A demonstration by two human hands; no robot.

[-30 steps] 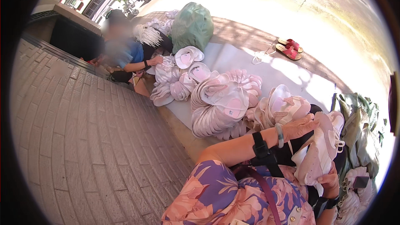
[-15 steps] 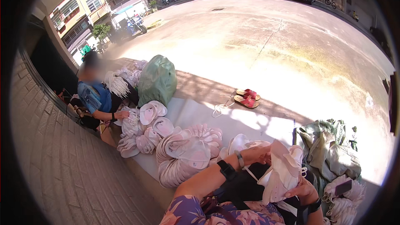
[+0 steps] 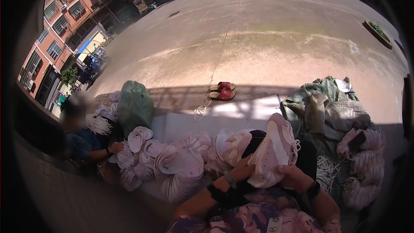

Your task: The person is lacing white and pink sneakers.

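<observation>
Over my lap, a pale pink and white shoe upper [image 3: 271, 153] is held up with its toe pointing away from me. White lace hangs in loops along its right edge. My left hand [image 3: 244, 169] grips the upper at its lower left side, its fingers mostly hidden behind the piece. My right hand [image 3: 296, 177] is closed on the lower right edge, thumb on the near face. Just left of my left hand lies a fanned stack of similar uppers [image 3: 230, 146]. Right of my lap is a bundle of white laces [image 3: 327, 170].
More stacked uppers [image 3: 179, 166] run leftward to a seated co-worker [image 3: 79, 142] handling pieces. A green sack [image 3: 136, 108] stands there. Red sandals [image 3: 223, 91] lie ahead. To the right are crumpled green sacking [image 3: 327, 108] and bundled uppers [image 3: 366, 168] with a dark phone [image 3: 356, 141].
My view has swung to the right. The upper, folded and turned sideways before, is now upright with its toe pointing away. Both hands still hold it, lower down.
</observation>
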